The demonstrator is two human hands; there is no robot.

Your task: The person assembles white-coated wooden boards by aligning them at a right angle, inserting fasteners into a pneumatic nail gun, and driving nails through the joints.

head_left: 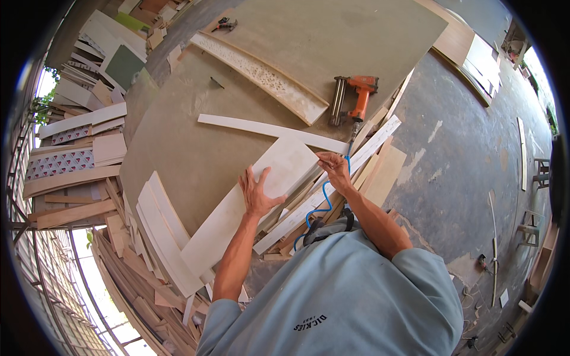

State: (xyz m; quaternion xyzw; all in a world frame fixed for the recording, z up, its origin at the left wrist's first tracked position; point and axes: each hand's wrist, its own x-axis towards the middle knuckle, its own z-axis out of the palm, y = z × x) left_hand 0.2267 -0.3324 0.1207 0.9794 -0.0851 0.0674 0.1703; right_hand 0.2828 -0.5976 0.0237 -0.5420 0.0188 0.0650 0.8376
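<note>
A long white board (228,222) lies slantwise on the brown work table (172,124), its far right end near my right hand. My left hand (259,194) rests on the board's upper face with thumb and fingers spread. At the board's right end corner, my right hand (336,170) has its fingertips pinched together on the edge. Whether a small piece is also between those fingertips, I cannot tell. Just beyond the board is a narrow white strip (261,127). An orange nail gun (359,98) stands on the table past my right hand, joined to a blue air hose (326,204).
A long trough-shaped white piece (261,74) lies farther back, near a second orange tool (224,25). Wooden strips (371,172) line the table's near right edge. White boards (160,222) are stacked at left, with offcuts (77,154) piled beyond. Grey floor (451,154) extends at right.
</note>
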